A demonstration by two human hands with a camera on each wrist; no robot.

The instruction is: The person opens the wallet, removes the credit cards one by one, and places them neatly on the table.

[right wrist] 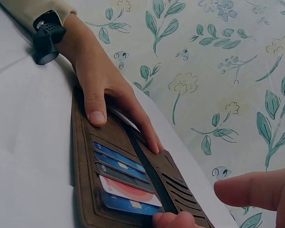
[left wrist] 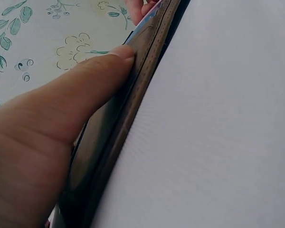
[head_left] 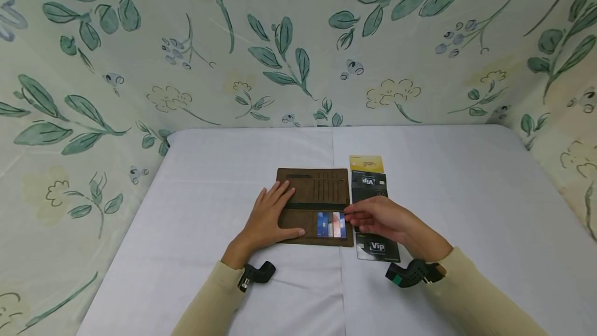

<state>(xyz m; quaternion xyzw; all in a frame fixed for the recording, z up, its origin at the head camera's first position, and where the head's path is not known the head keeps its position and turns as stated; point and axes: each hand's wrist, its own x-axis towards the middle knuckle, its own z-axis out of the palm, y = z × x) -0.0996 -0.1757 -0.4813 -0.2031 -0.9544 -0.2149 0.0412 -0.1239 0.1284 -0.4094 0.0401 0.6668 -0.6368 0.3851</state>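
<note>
A brown bifold wallet (head_left: 303,191) lies unfolded on the white cloth, with several cards (head_left: 323,225) tucked in its lower slots, blue ones plus a red-and-white one (right wrist: 128,191). My left hand (head_left: 266,214) rests spread on the wallet's left side, its thumb (right wrist: 96,107) pressing the lower half. At the right edge of the slots, my right hand (head_left: 380,218) has its fingertips by the outermost blue card (right wrist: 128,205). In the right wrist view its thumb (right wrist: 251,190) stands apart from the finger (right wrist: 175,220) touching that card's corner.
Right of the wallet lies a column of cards: a yellow card (head_left: 366,163) at the far end, a black Vip card (head_left: 368,180) below it, and another black Vip card (head_left: 377,248) nearest me. My right hand partly covers the column. Floral fabric (head_left: 289,40) hangs behind the table.
</note>
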